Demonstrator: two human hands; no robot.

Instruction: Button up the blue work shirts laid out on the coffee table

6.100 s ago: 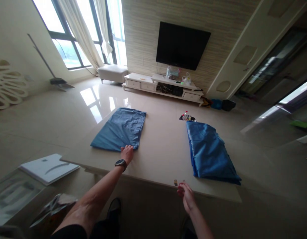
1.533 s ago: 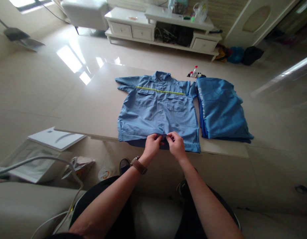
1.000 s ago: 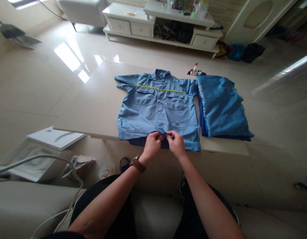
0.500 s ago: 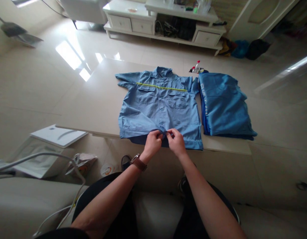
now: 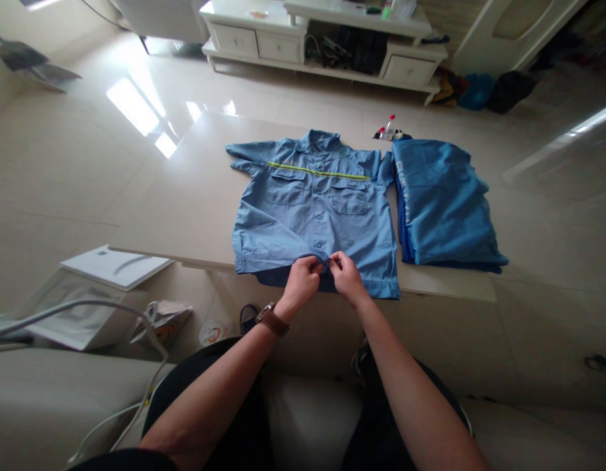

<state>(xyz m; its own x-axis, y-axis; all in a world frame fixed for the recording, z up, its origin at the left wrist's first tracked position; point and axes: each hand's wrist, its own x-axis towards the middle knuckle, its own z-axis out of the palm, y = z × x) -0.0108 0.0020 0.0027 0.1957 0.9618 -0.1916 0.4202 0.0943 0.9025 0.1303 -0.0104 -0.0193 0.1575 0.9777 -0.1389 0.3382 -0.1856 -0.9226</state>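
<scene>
A light blue short-sleeved work shirt point(image 5: 313, 209) with a yellow chest stripe and two pockets lies spread face up on the beige table point(image 5: 195, 203), collar away from me. My left hand point(image 5: 302, 281) and my right hand point(image 5: 346, 278) meet at the shirt's bottom hem in the middle, over the near table edge. Both pinch the front placket there, fingers closed on the cloth. I wear a brown-strapped watch on the left wrist.
A stack of folded blue garments point(image 5: 443, 203) lies right of the shirt. Small bottles point(image 5: 389, 129) stand at the table's far side. A white TV cabinet point(image 5: 322, 33) is beyond. A white board point(image 5: 116, 265) and a bag point(image 5: 160, 314) sit lower left.
Six seconds ago a folded blue garment lay at left; now the shirt lies spread out. Over the last 1.5 seconds my hands have stayed pinched at the hem, with only small finger shifts.
</scene>
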